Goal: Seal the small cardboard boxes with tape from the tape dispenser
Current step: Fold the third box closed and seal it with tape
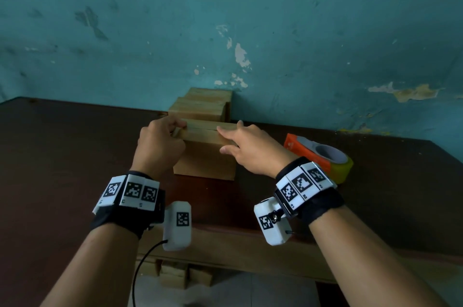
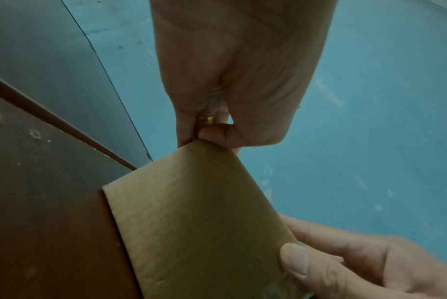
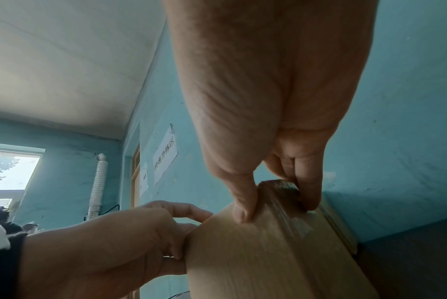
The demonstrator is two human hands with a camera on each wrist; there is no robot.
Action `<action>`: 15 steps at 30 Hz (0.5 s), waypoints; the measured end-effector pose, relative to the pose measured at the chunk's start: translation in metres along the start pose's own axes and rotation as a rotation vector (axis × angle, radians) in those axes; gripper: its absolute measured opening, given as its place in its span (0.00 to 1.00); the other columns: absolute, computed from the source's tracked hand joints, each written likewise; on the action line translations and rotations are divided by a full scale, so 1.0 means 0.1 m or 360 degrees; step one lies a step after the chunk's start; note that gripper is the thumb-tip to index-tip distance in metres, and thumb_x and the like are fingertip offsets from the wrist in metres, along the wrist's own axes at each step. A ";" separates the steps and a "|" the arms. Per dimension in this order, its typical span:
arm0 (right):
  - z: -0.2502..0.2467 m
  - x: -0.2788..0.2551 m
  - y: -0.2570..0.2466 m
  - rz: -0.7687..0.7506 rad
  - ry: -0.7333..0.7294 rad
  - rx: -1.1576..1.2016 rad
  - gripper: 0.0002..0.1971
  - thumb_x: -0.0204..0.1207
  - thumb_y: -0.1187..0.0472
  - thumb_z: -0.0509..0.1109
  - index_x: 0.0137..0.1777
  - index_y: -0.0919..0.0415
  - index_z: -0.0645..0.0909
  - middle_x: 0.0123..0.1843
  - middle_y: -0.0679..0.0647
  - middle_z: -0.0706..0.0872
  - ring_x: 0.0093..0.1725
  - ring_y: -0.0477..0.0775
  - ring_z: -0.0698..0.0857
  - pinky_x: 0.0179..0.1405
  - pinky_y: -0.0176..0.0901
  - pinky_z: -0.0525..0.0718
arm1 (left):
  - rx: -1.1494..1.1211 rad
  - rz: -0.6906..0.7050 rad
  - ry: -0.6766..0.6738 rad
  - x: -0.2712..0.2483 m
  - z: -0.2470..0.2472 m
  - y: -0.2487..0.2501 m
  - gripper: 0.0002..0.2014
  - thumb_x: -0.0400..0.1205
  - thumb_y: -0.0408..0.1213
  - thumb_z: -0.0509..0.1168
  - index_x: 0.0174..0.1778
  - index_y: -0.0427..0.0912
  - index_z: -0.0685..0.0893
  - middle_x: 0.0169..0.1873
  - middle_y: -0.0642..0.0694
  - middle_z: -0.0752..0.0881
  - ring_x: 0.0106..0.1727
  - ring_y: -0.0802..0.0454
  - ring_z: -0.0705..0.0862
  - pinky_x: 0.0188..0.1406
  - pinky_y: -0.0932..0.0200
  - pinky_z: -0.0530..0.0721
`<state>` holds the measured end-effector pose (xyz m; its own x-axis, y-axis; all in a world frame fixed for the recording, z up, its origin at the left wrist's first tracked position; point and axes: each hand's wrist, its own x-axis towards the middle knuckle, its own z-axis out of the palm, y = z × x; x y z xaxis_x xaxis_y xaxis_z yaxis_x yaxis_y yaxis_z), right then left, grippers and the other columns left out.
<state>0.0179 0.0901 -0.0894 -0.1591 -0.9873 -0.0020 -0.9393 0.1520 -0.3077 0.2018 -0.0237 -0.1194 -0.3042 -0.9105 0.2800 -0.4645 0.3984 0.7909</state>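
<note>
Head view: left hand [image 1: 160,146] curled, pinching the top left corner of the near cardboard box [image 1: 205,158] on the dark brown table [image 1: 75,156]; right hand [image 1: 250,151] flat, fingers straight on the box's top right. Behind, stacked boxes [image 1: 200,103]; to the right, orange tape dispenser [image 1: 318,156], glossy yellowish roll.

Left wrist view: thumb [image 2: 217,133] and fingers clamped on a matte, smooth corner.

Right wrist view: extended fingers [image 3: 242,202] pressing glossy clear tape [image 3: 291,204] along the top.
</note>
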 end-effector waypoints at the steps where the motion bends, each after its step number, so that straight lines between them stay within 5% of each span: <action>1: 0.01 0.02 -0.03 0.0001 0.0005 -0.0006 0.32 0.93 0.50 0.64 0.94 0.45 0.58 0.93 0.71 0.51 0.92 0.72 0.57 0.88 0.63 0.63 | -0.0015 -0.0028 0.0006 0.00 -0.02 -0.01 0.24 0.80 0.24 0.64 0.65 0.53 0.88 0.57 0.51 0.85 0.59 0.49 0.84 0.62 0.41 0.89; 15: 0.16 0.27 -0.41 -0.0027 0.0056 -0.0004 0.31 0.93 0.51 0.65 0.93 0.47 0.60 0.92 0.75 0.52 0.88 0.76 0.65 0.85 0.60 0.70 | -0.0032 -0.0171 0.0114 0.09 -0.20 -0.13 0.22 0.81 0.28 0.61 0.66 0.53 0.85 0.58 0.43 0.86 0.52 0.44 0.86 0.54 0.39 0.91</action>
<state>0.0568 0.0567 -0.0917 -0.1536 -0.9875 0.0366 -0.9426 0.1353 -0.3053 0.2217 -0.0396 -0.1164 -0.1932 -0.9536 0.2309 -0.4741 0.2968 0.8289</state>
